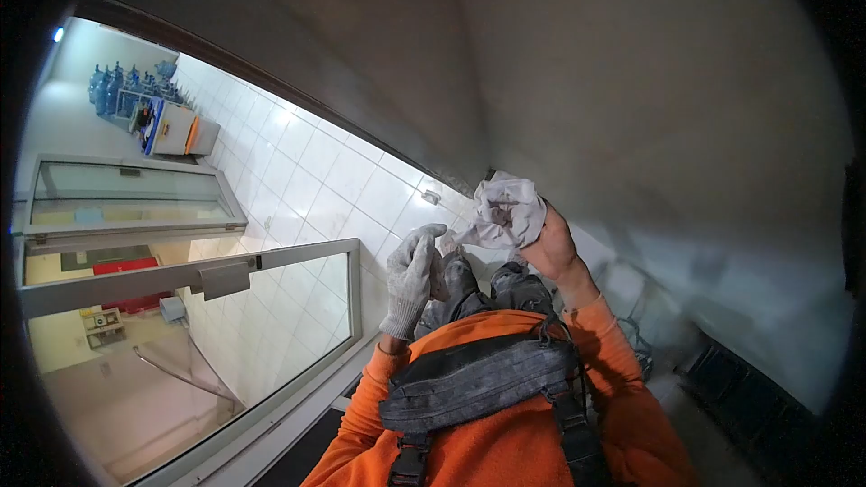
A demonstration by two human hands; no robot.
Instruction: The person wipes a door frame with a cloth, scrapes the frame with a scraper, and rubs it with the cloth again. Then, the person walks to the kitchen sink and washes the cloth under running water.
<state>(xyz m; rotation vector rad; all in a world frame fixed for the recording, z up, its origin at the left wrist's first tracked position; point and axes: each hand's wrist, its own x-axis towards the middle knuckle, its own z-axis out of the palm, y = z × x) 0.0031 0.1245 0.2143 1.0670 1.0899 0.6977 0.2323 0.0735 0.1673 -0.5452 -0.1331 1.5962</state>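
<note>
A crumpled white cloth (507, 209) is bunched up in front of my body. My bare right hand (552, 243) grips it from the right side, the fingers partly hidden behind the folds. A grey-white knitted work glove covers my left hand (414, 275), whose fingers are curled closed just left of the cloth. A thin end of the cloth reaches toward these gloved fingertips; whether they pinch it, I cannot tell. Below both hands are my dark trousers and shoes (460, 281), and a dark grey waist bag (483, 381) crosses my orange top.
An open glass door (352, 284) with a metal frame stands at my left. Beyond it, blue water bottles (113, 86) and a white box (176, 129) stand on the tiled floor (316, 176). A grey wall (667, 99) rises ahead and right. A dark slatted object (744, 392) lies lower right.
</note>
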